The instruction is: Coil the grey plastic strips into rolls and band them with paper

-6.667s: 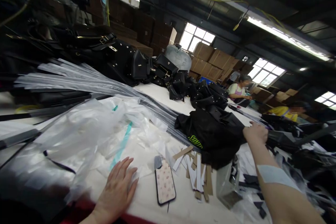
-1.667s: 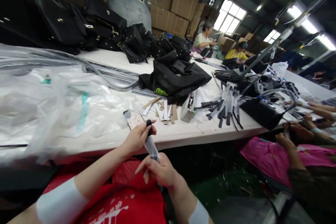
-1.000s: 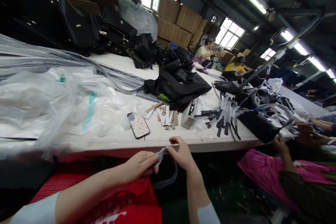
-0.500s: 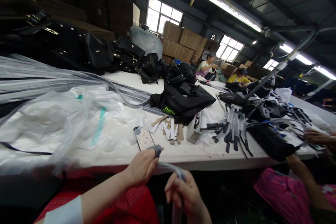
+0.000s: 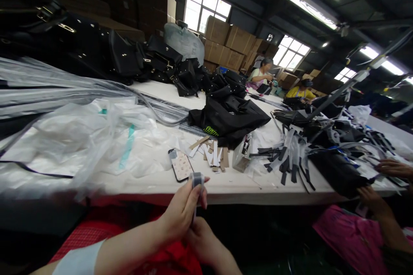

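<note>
My left hand [image 5: 182, 206] is closed around a grey strap [image 5: 197, 178], whose looped end shows above the thumb and fingers. Below it, close to my lap, my right hand [image 5: 201, 238] is closed at the lower part of the same strap; its fingertips are partly hidden behind my left hand. Just beyond the strap, a phone in a patterned case [image 5: 181, 164] lies on the white table [image 5: 155, 184]. Beside the phone is a small heap of cardboard and white strips [image 5: 214, 154].
Clear plastic wrapping [image 5: 90, 142] covers the table's left side. A black bag [image 5: 230, 116] lies mid-table, with more black bags [image 5: 125, 58] behind. Dark straps [image 5: 290, 159] are piled to the right. A co-worker's hands [image 5: 371, 195] work at the far right.
My right hand has moved left and in beneath my left hand. The strap that stretched between them is now bunched up at my left hand. The view has shifted slightly.
</note>
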`<state>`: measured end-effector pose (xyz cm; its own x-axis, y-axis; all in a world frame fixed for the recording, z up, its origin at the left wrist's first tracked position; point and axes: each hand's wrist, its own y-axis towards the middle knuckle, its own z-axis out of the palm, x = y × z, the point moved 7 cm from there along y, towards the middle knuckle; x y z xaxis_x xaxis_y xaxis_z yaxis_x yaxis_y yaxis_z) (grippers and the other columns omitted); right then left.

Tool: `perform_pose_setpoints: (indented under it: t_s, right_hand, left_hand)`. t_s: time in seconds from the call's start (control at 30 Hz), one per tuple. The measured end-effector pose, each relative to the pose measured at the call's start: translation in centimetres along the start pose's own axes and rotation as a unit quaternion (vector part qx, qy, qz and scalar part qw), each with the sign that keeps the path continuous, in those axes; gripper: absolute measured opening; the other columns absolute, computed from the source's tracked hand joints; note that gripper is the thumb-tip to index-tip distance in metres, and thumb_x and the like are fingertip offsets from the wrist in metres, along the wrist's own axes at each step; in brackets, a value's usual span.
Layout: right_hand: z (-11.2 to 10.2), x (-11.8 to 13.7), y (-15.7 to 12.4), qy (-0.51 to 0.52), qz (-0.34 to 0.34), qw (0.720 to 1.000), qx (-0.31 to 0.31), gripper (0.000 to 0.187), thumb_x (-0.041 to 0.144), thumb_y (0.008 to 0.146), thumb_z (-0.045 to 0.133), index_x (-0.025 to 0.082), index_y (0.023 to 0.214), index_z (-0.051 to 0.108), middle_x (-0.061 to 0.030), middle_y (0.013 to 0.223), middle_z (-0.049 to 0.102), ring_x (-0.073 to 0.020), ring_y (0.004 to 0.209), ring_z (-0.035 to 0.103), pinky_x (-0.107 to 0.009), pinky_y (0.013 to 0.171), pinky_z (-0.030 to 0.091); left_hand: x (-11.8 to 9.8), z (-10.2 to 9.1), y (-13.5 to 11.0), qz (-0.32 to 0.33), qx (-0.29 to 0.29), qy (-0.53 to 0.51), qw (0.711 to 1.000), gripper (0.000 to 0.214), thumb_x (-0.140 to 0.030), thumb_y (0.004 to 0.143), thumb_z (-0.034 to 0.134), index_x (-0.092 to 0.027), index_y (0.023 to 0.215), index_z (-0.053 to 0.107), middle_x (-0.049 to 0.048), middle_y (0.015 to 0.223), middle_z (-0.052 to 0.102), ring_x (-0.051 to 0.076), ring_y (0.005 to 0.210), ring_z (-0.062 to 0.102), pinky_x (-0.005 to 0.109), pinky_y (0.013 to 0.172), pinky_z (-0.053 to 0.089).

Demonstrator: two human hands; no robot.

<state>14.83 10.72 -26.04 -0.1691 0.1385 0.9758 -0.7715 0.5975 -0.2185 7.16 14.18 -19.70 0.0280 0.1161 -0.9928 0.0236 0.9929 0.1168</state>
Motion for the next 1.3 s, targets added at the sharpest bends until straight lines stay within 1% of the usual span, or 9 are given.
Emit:
perform_pose_setpoints:
  t_s: [0.13, 0.23, 0.33, 0.47, 0.6, 0.8, 1.1, 1.23, 1.3]
  right_hand:
    - [-1.2, 0.5, -2.8, 0.055, 0.019, 0.994, 0.092, 0.05, 0.057, 0.086, 0.052, 0.011, 0.087, 0.072, 0.0019, 0.052, 0.048, -0.0062, 0.043, 0.039, -0.019, 0.044, 0.029]
    - [-6.0, 1.9, -4.4, -0.012, -0.007, 1.0, 0.024, 0.045, 0.052, 0.086, 0.054, 0.011, 0.082, 0.072, -0.0002, 0.052, 0.053, -0.0087, 0.043, 0.045, -0.02, 0.045, 0.034]
    - [-9.5, 3.7, -4.3, -0.191, -0.053, 0.973, -0.116, 0.025, 0.034, 0.078, 0.065, 0.015, 0.094, 0.07, -0.0073, 0.084, 0.067, -0.0187, 0.078, 0.061, -0.028, 0.071, 0.048]
    - [-8.7, 3.7, -3.0, -0.267, -0.098, 0.939, -0.191, 0.057, 0.017, 0.071, 0.062, 0.019, 0.127, 0.052, -0.0083, 0.109, 0.062, -0.02, 0.093, 0.058, -0.033, 0.089, 0.046]
    - [-8.2, 1.7, -2.0, -0.259, -0.088, 0.934, -0.23, 0.055, 0.019, 0.075, 0.059, 0.016, 0.129, 0.048, -0.0036, 0.089, 0.061, -0.015, 0.07, 0.056, -0.028, 0.073, 0.049]
    - [-8.2, 1.3, -1.6, -0.242, -0.099, 0.942, -0.208, 0.051, 0.03, 0.074, 0.069, 0.017, 0.121, 0.054, -0.0079, 0.103, 0.065, -0.021, 0.091, 0.061, -0.033, 0.086, 0.048]
    - [-6.8, -3.1, -0.4, -0.165, -0.049, 0.956, -0.236, 0.039, 0.046, 0.091, 0.048, 0.019, 0.114, 0.063, -0.0098, 0.108, 0.066, -0.0232, 0.099, 0.06, -0.034, 0.089, 0.046]
    - [-1.7, -4.5, -0.4, -0.084, 0.012, 0.996, -0.039, 0.053, 0.064, 0.085, 0.047, 0.019, 0.098, 0.071, -0.0057, 0.072, 0.063, -0.0171, 0.065, 0.057, -0.027, 0.062, 0.046]
    - [-0.4, -4.2, -1.6, 0.01, 0.03, 0.999, 0.036, 0.06, 0.071, 0.079, 0.051, 0.017, 0.094, 0.072, -0.0025, 0.057, 0.053, -0.0115, 0.047, 0.044, -0.023, 0.046, 0.035]
  left_hand:
    - [0.1, -1.3, -0.5, 0.182, 0.042, 0.319, 0.929, 0.055, -0.056, 0.092, 0.027, -0.014, 0.103, 0.061, 0.0128, 0.082, 0.063, 0.027, 0.081, 0.059, 0.043, 0.082, 0.046]
    - [1.6, 0.0, -1.4, 0.168, 0.163, 0.404, 0.884, 0.059, -0.058, 0.091, 0.026, -0.015, 0.082, 0.065, 0.0107, 0.07, 0.061, 0.023, 0.064, 0.055, 0.036, 0.063, 0.044]
    - [2.9, 0.9, -1.4, -0.002, 0.206, 0.296, 0.933, 0.067, -0.06, 0.093, 0.018, -0.017, 0.064, 0.061, 0.0024, 0.052, 0.051, 0.015, 0.048, 0.047, 0.028, 0.05, 0.037]
    - [3.8, 2.0, -2.0, -0.266, 0.206, -0.011, 0.942, 0.075, -0.077, 0.082, 0.021, -0.017, 0.062, 0.06, -0.0063, 0.034, 0.033, 0.011, 0.029, 0.033, 0.024, 0.035, 0.029]
    - [2.4, 2.5, -2.8, -0.352, 0.224, -0.177, 0.891, 0.067, -0.076, 0.079, 0.039, -0.015, 0.061, 0.061, -0.0089, 0.03, 0.03, 0.008, 0.026, 0.026, 0.022, 0.032, 0.028]
    - [2.5, 1.3, -3.0, -0.407, 0.212, -0.268, 0.847, 0.06, -0.069, 0.081, 0.047, -0.014, 0.065, 0.061, -0.0098, 0.033, 0.029, 0.005, 0.027, 0.018, 0.019, 0.03, 0.018]
    - [-1.5, -5.1, 3.1, -0.253, 0.021, -0.409, 0.876, 0.053, -0.049, 0.097, 0.029, -0.011, 0.076, 0.061, -0.0102, 0.043, 0.024, 0.005, 0.035, 0.019, 0.016, 0.038, 0.029]
    - [-3.9, -10.4, 4.5, 0.003, -0.185, -0.158, 0.97, 0.045, -0.052, 0.094, 0.036, -0.014, 0.097, 0.06, -0.0009, 0.065, 0.05, 0.013, 0.058, 0.052, 0.026, 0.06, 0.047]
    - [-4.5, -10.9, 3.8, 0.113, -0.223, 0.09, 0.964, 0.048, -0.058, 0.091, 0.035, -0.017, 0.094, 0.06, 0.0059, 0.078, 0.059, 0.021, 0.076, 0.059, 0.035, 0.076, 0.048]
